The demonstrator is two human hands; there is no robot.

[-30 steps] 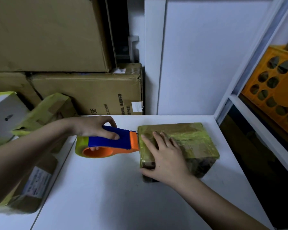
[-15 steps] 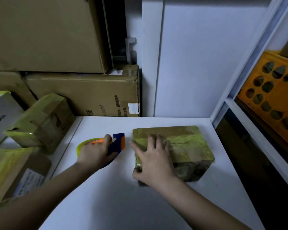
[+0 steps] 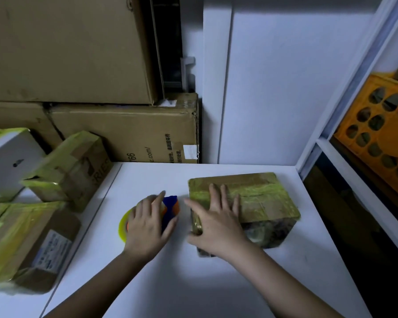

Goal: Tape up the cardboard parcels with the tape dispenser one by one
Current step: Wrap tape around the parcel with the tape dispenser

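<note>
A cardboard parcel (image 3: 262, 198) wrapped in yellowish tape sits on the white table (image 3: 170, 283), right of centre. My right hand (image 3: 218, 221) lies flat on its top near the left corner, with straight fingers and the thumb spread out to the left. The blue and orange tape dispenser (image 3: 169, 203) with its yellow tape roll (image 3: 122, 227) lies on the table just left of the parcel, apart from it. My left hand (image 3: 147, 226) rests on top of the dispenser with fingers stretched out, hiding most of it.
Two taped parcels (image 3: 71, 168) (image 3: 25, 244) and a white box (image 3: 7, 159) crowd the left side. Large cardboard boxes (image 3: 124, 131) are stacked behind them. A white panel closes the back, and an orange crate (image 3: 381, 134) sits on the shelf at right.
My left hand drew the dispenser away from the parcel's left side and down onto the table, and its fingers straightened out over it. My right hand stayed on the parcel.
</note>
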